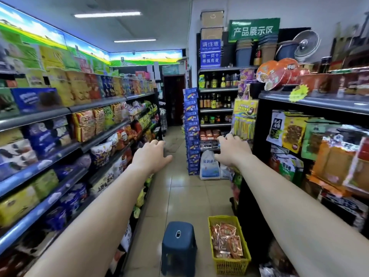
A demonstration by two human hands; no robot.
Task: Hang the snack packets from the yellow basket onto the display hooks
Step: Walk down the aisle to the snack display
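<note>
View: head camera, looking down a shop aisle along two outstretched bare arms.
Left hand: reached forward over the middle of the aisle, back of the hand up. From my feed the fingers look loose and slightly bent, and they hold nothing.
Right hand: reached forward beside the near end of the rack on the right, fingers spread and loosely bent, gripping nothing. I cannot tell whether the fingertips touch the goods behind them.
Yellow basket: on the floor at the bottom of my picture, close against the foot of the right-hand rack and well apart from both hands.
Snack packets: orange-red packets lying in a loose heap inside the basket, some overlapping.
Stool: dark blue plastic, standing on the floor just left of the basket without touching it.
Right rack: dark frame with a grey shelf along its top.
Hanging packets: black, yellow, green and orange bags hung across the rack's front. The ones at the far right are blurred.
Left shelves: four tiers packed with bagged and boxed snacks.
Floor: pale tiles.
Blue boxes: stacked in a tall tower farther down the aisle.
White sack: on the floor just right of that tower's foot.
</note>
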